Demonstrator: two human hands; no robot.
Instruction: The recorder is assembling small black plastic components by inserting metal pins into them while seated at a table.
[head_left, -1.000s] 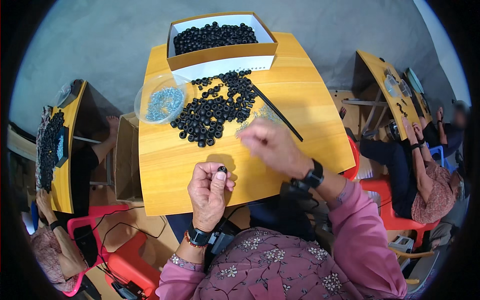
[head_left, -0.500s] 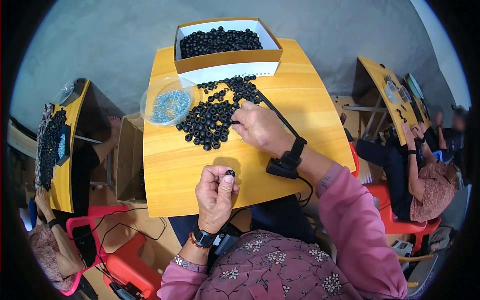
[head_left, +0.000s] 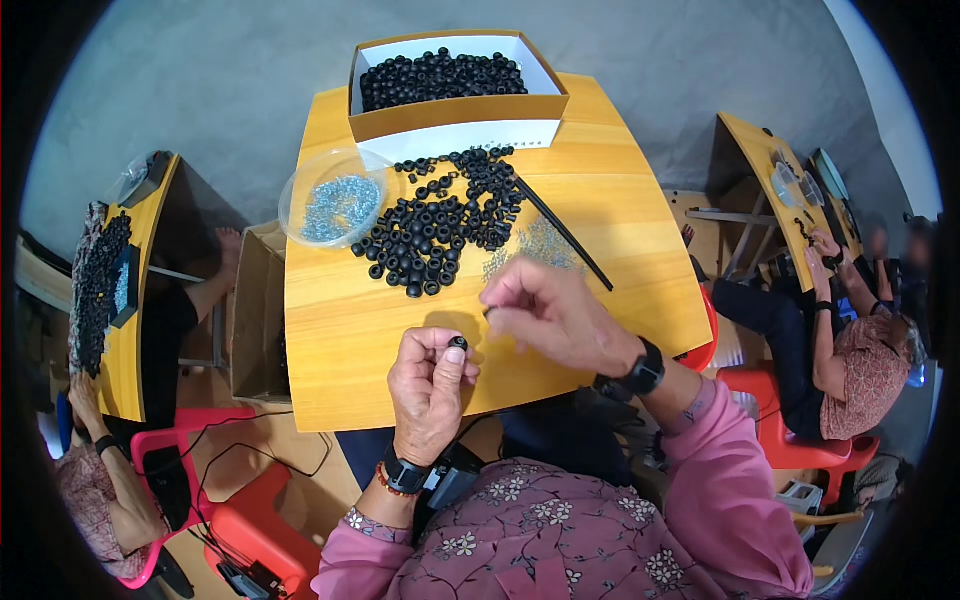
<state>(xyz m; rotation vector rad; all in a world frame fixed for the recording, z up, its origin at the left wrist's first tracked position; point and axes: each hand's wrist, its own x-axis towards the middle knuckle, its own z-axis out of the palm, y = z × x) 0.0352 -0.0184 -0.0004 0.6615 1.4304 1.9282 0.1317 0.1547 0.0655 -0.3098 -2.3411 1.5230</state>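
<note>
Bead stays pinched in left hand while right hand brings a gripped dark piece nearer from twelve-o'clock bead pile

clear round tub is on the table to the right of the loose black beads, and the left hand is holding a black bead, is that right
Not quite: the head view shows the clear round tub on the table to the left of the loose black beads, not the right. The left hand is holding a black bead.
</note>
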